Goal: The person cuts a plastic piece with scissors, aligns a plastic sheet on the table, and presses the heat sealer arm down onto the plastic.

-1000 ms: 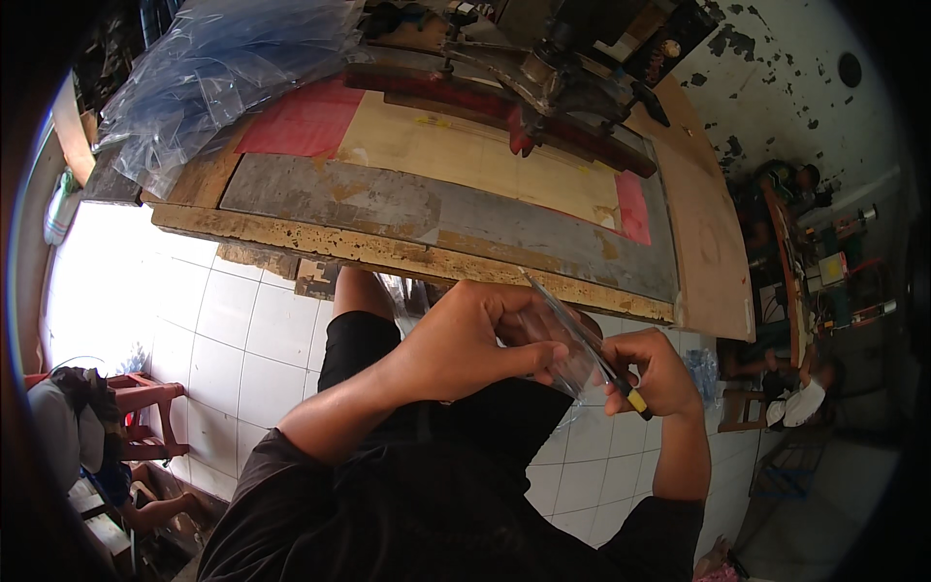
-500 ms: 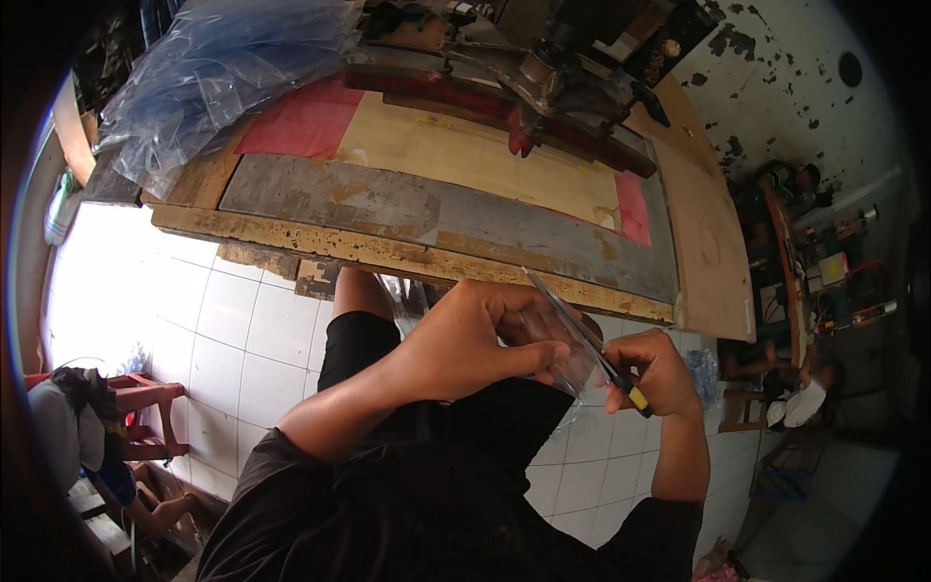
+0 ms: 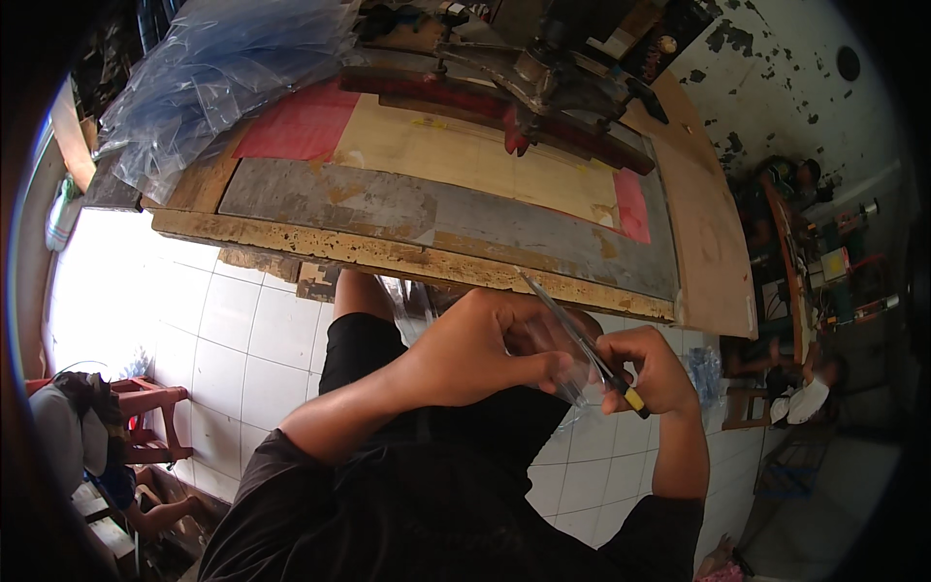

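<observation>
Over my lap, just short of the bench edge, both hands are up close together. My left hand is closed, thumb against fingers, on a piece of clear plastic that hangs down between the hands. In my right hand is a pair of scissors with black and yellow handles. Their long blades slant up and left past the fingers of my left hand, alongside the plastic. Whether the blades touch the plastic is hard to see.
A wooden-edged workbench stands ahead, with yellow and red sheets under a press bar. Clear plastic sheets are heaped at its far left. A red stool is at left. Other people sit at left and far right.
The scissors and my right hand have shifted very slightly left. My left hand has dropped a little, still holding the plastic.
</observation>
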